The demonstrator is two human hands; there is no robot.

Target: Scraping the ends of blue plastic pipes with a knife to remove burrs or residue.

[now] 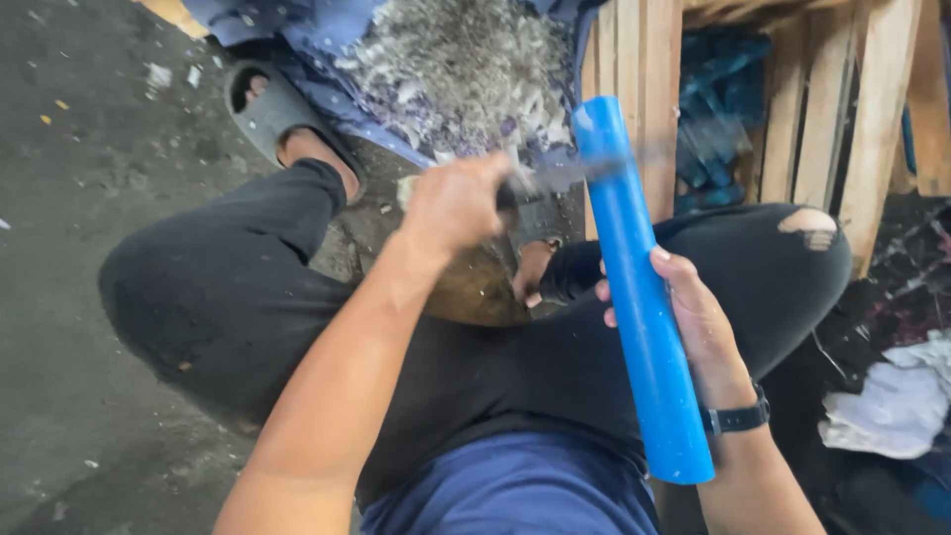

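Fingers point(662, 269) of the right hand point(698, 322) wrap the long blue plastic pipe point(639, 287) at mid-length; the left hand point(456, 203) is clenched on a blurred dark tool point(555, 178) touching the pipe's upper end.

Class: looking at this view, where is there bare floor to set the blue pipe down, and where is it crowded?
Bare floor lies left of the left knee. Crowded: the shavings pile ahead, wooden pallet and rags on the right.

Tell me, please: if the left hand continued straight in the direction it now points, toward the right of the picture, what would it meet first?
Most likely the blue pipe held upright by the right hand. The left hand grips a blurred tool whose tip already reaches the pipe's upper part; depth is unclear.
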